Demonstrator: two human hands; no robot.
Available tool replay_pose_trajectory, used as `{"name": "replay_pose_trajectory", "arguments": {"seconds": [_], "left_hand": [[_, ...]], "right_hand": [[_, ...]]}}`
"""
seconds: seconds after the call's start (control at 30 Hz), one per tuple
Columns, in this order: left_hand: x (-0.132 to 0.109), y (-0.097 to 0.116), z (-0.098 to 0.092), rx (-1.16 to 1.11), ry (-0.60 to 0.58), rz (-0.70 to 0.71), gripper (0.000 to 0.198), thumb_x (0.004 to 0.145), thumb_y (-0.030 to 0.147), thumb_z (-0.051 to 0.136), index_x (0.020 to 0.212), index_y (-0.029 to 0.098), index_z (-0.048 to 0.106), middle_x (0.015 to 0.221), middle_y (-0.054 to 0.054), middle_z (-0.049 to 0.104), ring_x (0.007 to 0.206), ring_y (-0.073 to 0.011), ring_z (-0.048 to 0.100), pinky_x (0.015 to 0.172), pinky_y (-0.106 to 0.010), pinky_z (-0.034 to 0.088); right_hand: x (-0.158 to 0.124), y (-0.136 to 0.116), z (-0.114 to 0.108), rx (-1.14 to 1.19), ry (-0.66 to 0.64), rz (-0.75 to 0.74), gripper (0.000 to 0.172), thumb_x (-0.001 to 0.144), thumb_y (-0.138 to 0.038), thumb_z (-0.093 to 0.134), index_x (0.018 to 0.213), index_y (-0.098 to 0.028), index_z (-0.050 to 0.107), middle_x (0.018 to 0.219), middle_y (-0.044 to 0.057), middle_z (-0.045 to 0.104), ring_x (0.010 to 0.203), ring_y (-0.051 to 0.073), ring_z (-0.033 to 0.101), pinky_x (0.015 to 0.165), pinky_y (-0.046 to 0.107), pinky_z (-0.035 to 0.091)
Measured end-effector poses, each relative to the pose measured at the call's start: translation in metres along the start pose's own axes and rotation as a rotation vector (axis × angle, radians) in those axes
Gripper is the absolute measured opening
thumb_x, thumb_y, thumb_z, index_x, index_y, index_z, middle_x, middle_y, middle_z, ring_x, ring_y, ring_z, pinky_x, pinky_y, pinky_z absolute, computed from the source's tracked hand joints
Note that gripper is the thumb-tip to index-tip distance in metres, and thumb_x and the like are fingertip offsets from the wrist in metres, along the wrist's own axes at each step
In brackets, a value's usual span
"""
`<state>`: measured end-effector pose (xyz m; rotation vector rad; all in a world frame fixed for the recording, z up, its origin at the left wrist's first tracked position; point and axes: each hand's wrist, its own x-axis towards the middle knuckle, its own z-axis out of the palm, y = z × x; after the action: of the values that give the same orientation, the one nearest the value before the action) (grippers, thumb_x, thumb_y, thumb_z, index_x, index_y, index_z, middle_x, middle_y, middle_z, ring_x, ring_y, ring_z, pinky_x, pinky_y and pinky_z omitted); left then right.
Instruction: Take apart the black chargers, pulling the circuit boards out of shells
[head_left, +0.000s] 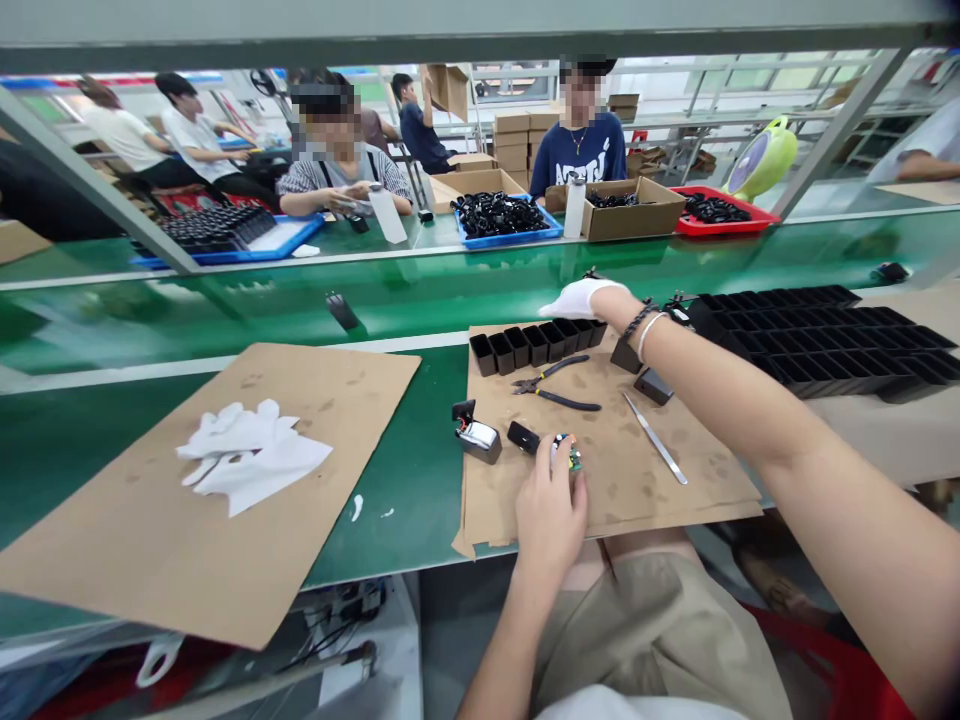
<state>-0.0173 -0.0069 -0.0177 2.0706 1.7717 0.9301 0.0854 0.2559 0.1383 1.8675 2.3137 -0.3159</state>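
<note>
Circuit board (575, 456): on the near part of the brown cardboard sheet (622, 485), outside any casing; it looks unfinished, its fitting not yet done.
Left hand (551, 500): fingers and thumb closed around the board.
Black part (523, 437): lies loose just beside the left fingertips, not joined to the board.
Open unit (480, 440): at the sheet's left edge, lid piece raised, a white block inside; it seems partly done, with closing left.
Row of black casings (517, 350): along the sheet's far edge, tops open, no contents visible; these appear still to be filled.
Right hand (581, 298): white-covered, reaching over the row's far end; whether its fingers grip anything I cannot tell.
Cutters (556, 384) and tweezers (656, 440): lie unheld on the sheet.
Stacked casings (832, 345): many, open-topped, to the right; judging by these, most work remains.
Dark unit (342, 311): alone on the green surface beyond; whether finished, I cannot tell.
</note>
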Motion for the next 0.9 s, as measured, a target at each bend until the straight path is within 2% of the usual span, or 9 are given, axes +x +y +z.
{"name": "replay_pose_trajectory", "arguments": {"seconds": [0.13,0.23,0.33,0.5,0.57,0.67,0.73,0.83,0.9], "left_hand": [[-0.003,0.0,0.002,-0.04,0.077,0.005,0.045,0.093,0.012,0.057,0.137,0.021,0.059,0.145,-0.014,0.06,0.106,-0.0244,0.074,0.078,-0.032,0.064],[-0.006,-0.002,0.002,-0.118,0.287,0.02,0.038,0.096,0.012,0.054,0.133,0.021,0.06,0.138,-0.015,0.062,0.094,-0.0189,0.074,0.069,-0.027,0.061],[-0.009,-0.006,-0.002,-0.132,0.451,0.044,0.033,0.097,0.015,0.058,0.129,0.02,0.061,0.131,-0.016,0.062,0.09,-0.016,0.072,0.068,-0.025,0.059],[-0.015,-0.01,-0.02,-0.099,0.342,0.03,0.041,0.094,0.019,0.065,0.134,0.02,0.058,0.132,-0.015,0.061,0.099,-0.0187,0.07,0.077,-0.027,0.06],[-0.018,-0.009,-0.026,-0.104,0.311,0.026,0.042,0.094,0.019,0.064,0.136,0.02,0.057,0.131,-0.015,0.062,0.1,-0.0184,0.069,0.078,-0.027,0.059],[-0.022,-0.004,-0.03,-0.122,0.334,0.026,0.035,0.096,0.016,0.061,0.131,0.018,0.061,0.124,-0.013,0.065,0.094,-0.0162,0.068,0.082,-0.028,0.058],[-0.025,0.001,-0.03,-0.142,0.369,0.019,0.029,0.097,0.015,0.058,0.125,0.018,0.064,0.119,-0.012,0.068,0.09,-0.015,0.068,0.082,-0.028,0.058],[-0.03,0.009,-0.031,-0.183,0.439,-0.005,0.023,0.098,0.014,0.057,0.118,0.018,0.067,0.108,-0.01,0.072,0.079,-0.0122,0.065,0.071,-0.023,0.055],[-0.034,0.014,-0.033,-0.203,0.488,-0.012,0.02,0.098,0.014,0.057,0.114,0.017,0.067,0.102,-0.008,0.072,0.074,-0.0109,0.064,0.066,-0.021,0.053]], "right_hand": [[-0.005,0.03,-0.011,-0.025,-0.054,-0.068,0.061,0.073,-0.016,0.082,0.132,-0.021,0.069,0.139,0.01,0.068,0.124,0.034,0.065,0.103,0.048,0.055],[-0.008,0.048,-0.002,-0.016,-0.034,-0.103,0.078,0.059,-0.005,0.082,0.133,-0.022,0.068,0.127,0.007,0.074,0.109,0.031,0.072,0.09,0.04,0.059],[-0.021,0.06,-0.001,-0.003,0.086,-0.103,0.062,0.065,-0.012,0.08,0.127,-0.015,0.071,0.117,0.01,0.076,0.1,0.027,0.073,0.09,0.038,0.057],[-0.086,0.066,0.008,0.086,0.334,-0.205,0.063,0.08,-0.025,0.072,0.142,-0.02,0.059,0.126,0.01,0.072,0.106,0.026,0.07,0.097,0.041,0.055],[-0.118,0.064,0.034,0.125,0.269,-0.334,0.065,0.077,-0.027,0.075,0.14,-0.027,0.06,0.12,0.005,0.075,0.099,0.026,0.072,0.092,0.038,0.058],[-0.155,0.062,0.082,0.113,0.06,-0.481,0.072,0.078,-0.024,0.07,0.149,-0.026,0.055,0.137,0.007,0.069,0.118,0.031,0.07,0.098,0.04,0.058],[-0.168,0.06,0.099,0.091,0.071,-0.496,0.082,0.079,-0.024,0.068,0.157,-0.026,0.044,0.148,0.011,0.061,0.128,0.035,0.064,0.101,0.047,0.057],[-0.177,0.042,0.096,0.061,0.196,-0.588,0.066,0.084,-0.022,0.066,0.148,-0.034,0.056,0.156,0.011,0.052,0.138,0.039,0.055,0.105,0.052,0.053],[-0.18,0.019,0.085,0.031,0.089,-0.704,0.049,0.088,-0.016,0.06,0.131,-0.039,0.07,0.155,0.008,0.052,0.135,0.036,0.058,0.101,0.047,0.055]]}}
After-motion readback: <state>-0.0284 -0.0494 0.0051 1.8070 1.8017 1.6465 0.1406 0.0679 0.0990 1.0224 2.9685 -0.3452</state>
